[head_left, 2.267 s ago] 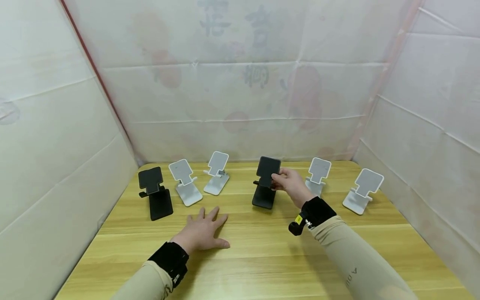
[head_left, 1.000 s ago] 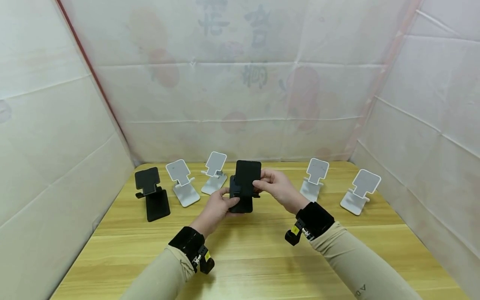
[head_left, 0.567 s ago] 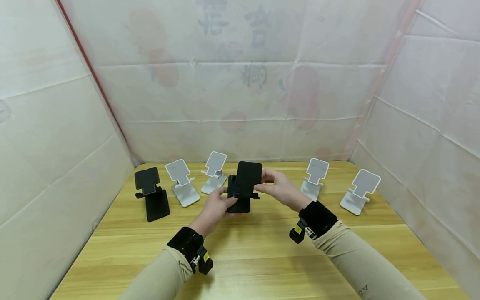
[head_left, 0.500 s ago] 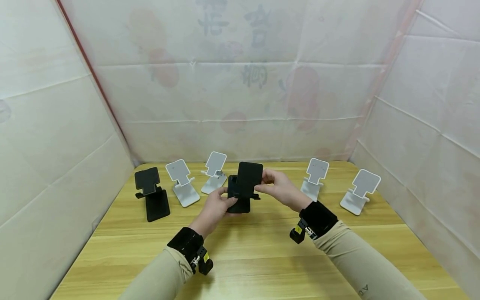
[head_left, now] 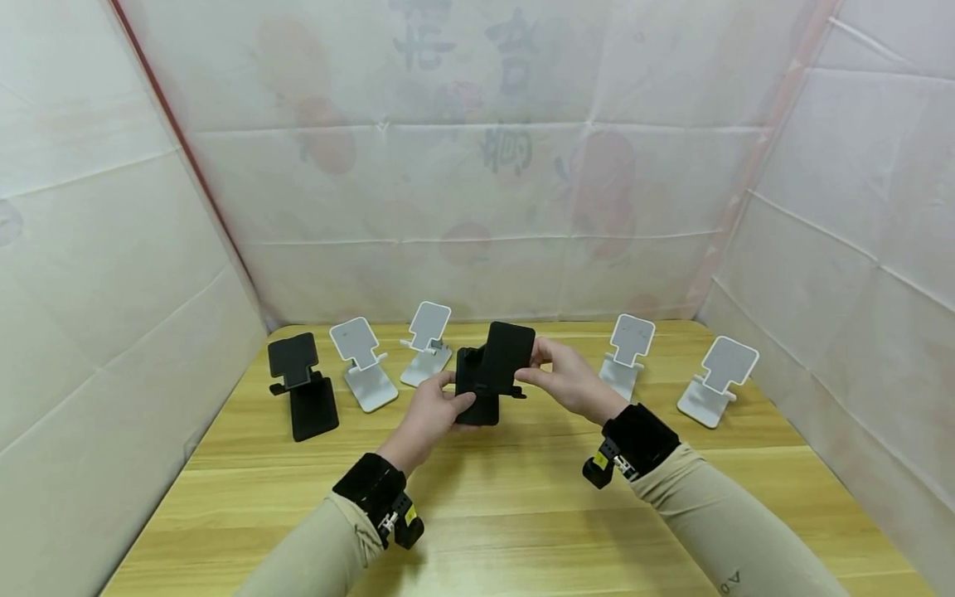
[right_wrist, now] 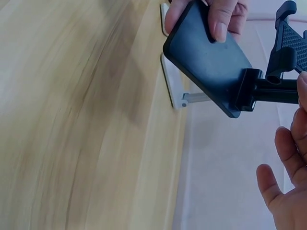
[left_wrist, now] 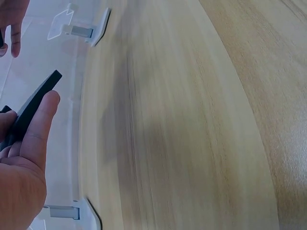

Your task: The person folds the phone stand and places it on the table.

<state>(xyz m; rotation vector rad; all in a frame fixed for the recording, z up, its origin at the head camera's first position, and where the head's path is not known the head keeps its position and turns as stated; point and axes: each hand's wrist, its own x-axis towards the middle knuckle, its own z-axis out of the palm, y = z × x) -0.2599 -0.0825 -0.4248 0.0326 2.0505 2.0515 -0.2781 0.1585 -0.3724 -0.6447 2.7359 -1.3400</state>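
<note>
Black phone stand, matte plastic, flat rounded plates on a hinged stem, held above the wooden table; left hand grips its base, right hand pinches its tilted top plate; white stands left and right of it, another black one far left.

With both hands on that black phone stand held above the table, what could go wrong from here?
1. The black stand is off the wooden table, held only by fingers at its edges: left hand on the base, right hand on the back plate. A slip could drop it.
2. Twisting the plate may strain the hinge arm.
3. A white stand sits just behind and could get knocked.
</note>
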